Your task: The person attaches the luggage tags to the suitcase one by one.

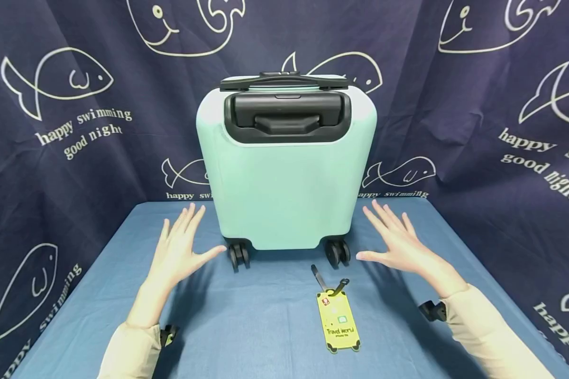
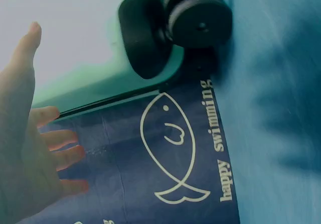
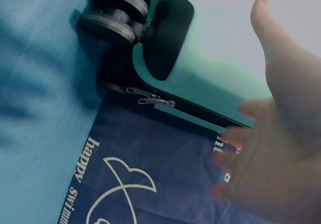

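A mint-green suitcase (image 1: 286, 195) stands upright on its black wheels (image 1: 337, 252), its telescopic handle (image 1: 286, 123) pushed down into the black recess. My left hand (image 1: 175, 258) hovers left of the suitcase with fingers spread and thumb toward the left wheel (image 1: 238, 255). On the other side my right hand (image 1: 400, 245) is held up likewise, fingers apart, nothing in it. Between the hands, nearer to me, lies a yellow luggage tag (image 1: 339, 322) printed "Travel World", its dark strap (image 1: 319, 277) unfastened. Metal zipper pulls (image 3: 156, 102) show low on the suitcase's side in the right wrist view.
A blue cloth (image 1: 265, 316) covers the table. Dark blue curtains (image 1: 99, 173) with white fish drawings hang behind and along both sides. A carry handle (image 1: 284, 81) crosses the suitcase's top. Small dark devices (image 1: 432, 310) sit at both wrists.
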{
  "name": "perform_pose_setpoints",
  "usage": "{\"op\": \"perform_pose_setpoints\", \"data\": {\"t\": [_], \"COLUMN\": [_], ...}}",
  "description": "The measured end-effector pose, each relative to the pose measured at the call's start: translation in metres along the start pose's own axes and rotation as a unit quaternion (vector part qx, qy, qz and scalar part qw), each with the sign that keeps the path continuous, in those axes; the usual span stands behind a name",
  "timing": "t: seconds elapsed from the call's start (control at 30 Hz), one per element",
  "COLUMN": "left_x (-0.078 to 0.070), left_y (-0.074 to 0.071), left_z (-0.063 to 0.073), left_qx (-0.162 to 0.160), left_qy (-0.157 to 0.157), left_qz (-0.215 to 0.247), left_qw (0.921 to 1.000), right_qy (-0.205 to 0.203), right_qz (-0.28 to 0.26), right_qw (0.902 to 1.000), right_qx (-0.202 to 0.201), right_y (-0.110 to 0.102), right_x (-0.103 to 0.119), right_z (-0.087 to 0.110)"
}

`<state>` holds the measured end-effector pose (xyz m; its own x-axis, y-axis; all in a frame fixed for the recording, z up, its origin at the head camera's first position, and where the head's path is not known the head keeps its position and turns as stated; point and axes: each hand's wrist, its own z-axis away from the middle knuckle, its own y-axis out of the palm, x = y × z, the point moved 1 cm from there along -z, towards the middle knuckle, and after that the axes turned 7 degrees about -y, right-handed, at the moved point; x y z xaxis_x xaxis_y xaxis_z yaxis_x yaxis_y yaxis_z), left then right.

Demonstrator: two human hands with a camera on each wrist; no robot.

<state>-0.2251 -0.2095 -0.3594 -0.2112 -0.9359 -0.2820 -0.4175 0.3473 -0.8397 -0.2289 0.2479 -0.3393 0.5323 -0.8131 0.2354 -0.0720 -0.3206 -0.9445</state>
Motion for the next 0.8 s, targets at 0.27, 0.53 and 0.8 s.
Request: {"op": "perform_pose_setpoints", "data": {"t": [0.27,0.53,0.8], "left_x": [-0.013,-0.023,-0.029], "left_y": [0.000,0.004,0.015], "left_z": [-0.017,-0.034,-0.046], "left_qx": [-0.026,0.004,0.009], "left_qy": [-0.054,-0.090,-0.104], "left_qz": [0.119,0.225,0.318], "left_qw": [0.9911,0.9702,0.9422], "right_qy": [-0.042,-0.080,-0.101], "right_qz": [-0.062,-0.097,-0.161], "right_qw": [0.9972,0.9921,0.9818], "right_qx": [-0.001,-0.004,0.006], "right_y": [0.005,0.026,0.056], "right_x": [0.005,0.012,0.016], "right_z": [0.002,0.005,0.009]}}
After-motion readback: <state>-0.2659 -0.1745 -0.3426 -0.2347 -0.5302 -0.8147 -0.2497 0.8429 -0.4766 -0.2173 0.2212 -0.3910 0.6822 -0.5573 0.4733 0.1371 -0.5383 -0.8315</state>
